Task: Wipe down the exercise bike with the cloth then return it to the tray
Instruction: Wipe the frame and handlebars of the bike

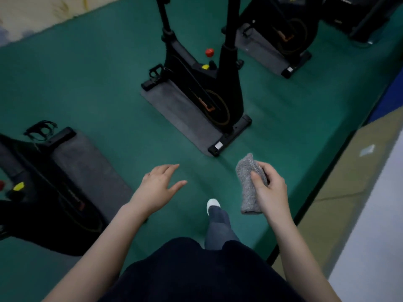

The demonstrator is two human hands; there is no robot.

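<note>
We see the bike (202, 88) standing upright on the green floor (87, 88), its base on a grey mat (174, 107) that sticks out on the bike's left side. On its frame a red knob (209, 52) sits above a yellow knob (205, 66), and a black pedal (156, 72) juts out to the bike's left.

Nearer to us than the bike's near foot (231, 136), the right hand (271, 190) holds the cloth (247, 192) in the air, well clear of the bike. The cloth is grey and fluffy, bunched into a long wad that shows above and below the hand. The fingers (262, 165) curl round its far side and the thumb (256, 178) presses on its near side, so we judge the grip closed on it.

The left hand (156, 188) hovers just off the near corner of the bike's mat. Its fingers are straight and loosely spread, palm down, and hold nothing.

Below the hands a leg (218, 227) in dark trousers reaches toward the bike, ending in a white shoe (212, 204) on the floor.

A second bike (43, 182) stands on its own mat to the left of the bike and nearer to us. A third bike (283, 29) stands beyond it to the right. Brown cardboard (349, 175) lies right of the bike, past the floor's edge. The whole view is slightly blurred.
</note>
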